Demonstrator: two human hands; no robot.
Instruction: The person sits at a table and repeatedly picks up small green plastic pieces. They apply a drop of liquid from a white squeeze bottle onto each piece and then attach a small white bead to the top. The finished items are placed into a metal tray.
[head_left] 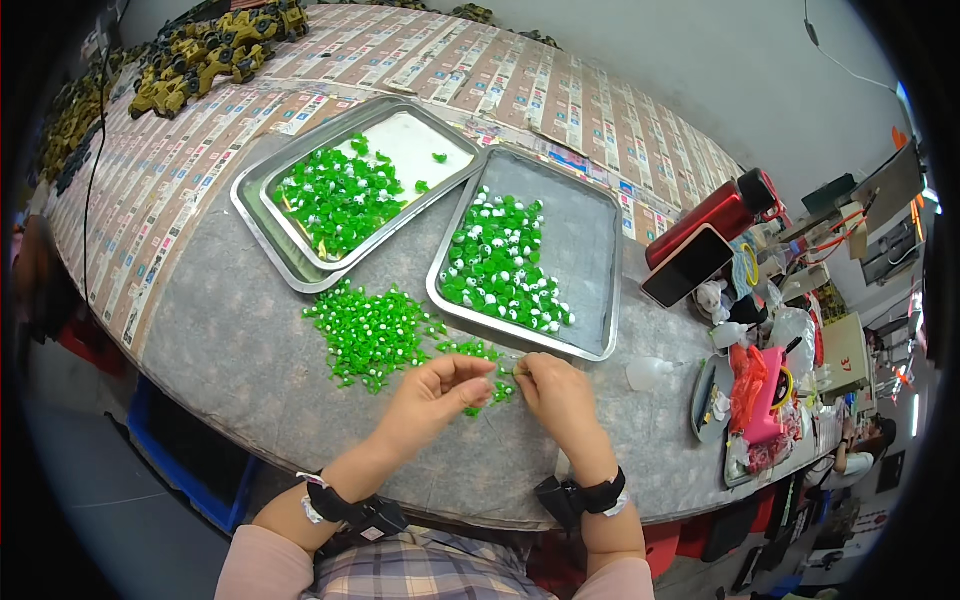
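Note:
My left hand (436, 392) pinches a small green plastic piece (474, 408) between thumb and fingers, just in front of my chest. My right hand (556, 390) is closed on a thin tool whose tip (512, 372) points at that piece. A loose pile of green pieces with white dots (368, 330) lies on the grey mat just beyond my left hand. Farther back, a metal tray (590, 255) holds more green and white pieces (498, 262). Left of it, stacked metal trays (262, 215) carry another heap of green pieces (340, 198).
A red bottle (712, 215) and a dark phone (686, 265) lie right of the trays. Small dishes, a pink object (768, 395) and clutter fill the right end of the table. Olive toy parts (205, 55) are heaped at the far left. A blue crate (190, 460) sits below the table edge.

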